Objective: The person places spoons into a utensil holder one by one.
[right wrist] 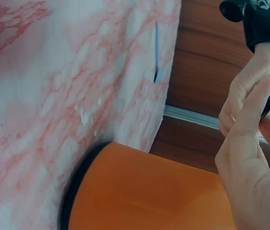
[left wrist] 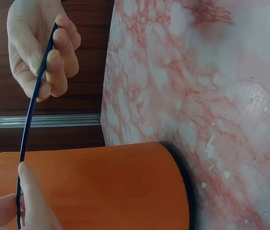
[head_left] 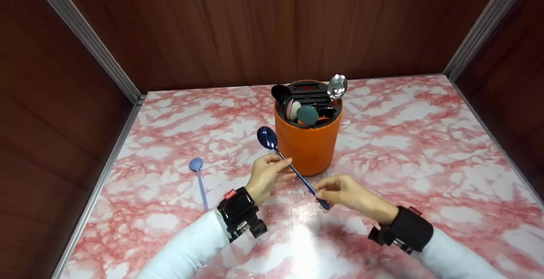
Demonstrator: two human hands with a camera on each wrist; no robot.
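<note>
Both hands hold one long-handled, shiny dark blue spoon (head_left: 267,138) above the table, its bowl up and to the left. My left hand (head_left: 268,176) pinches the handle just below the bowl. Near the handle's lower end, my right hand (head_left: 346,192) grips it between thumb and fingers. Right behind the spoon stands an orange utensil holder (head_left: 308,147) with a black slotted top. In the left wrist view the spoon handle (left wrist: 31,108) runs slanted from one hand to the other, in front of the orange holder (left wrist: 91,187).
In the holder stand a silver spoon (head_left: 337,87), a black spoon (head_left: 280,92), a green round-headed utensil (head_left: 307,115) and others. A light blue spoon (head_left: 196,165) lies on the marbled table (head_left: 403,164) left of my left hand. Brown panels (head_left: 272,28) enclose the back and sides.
</note>
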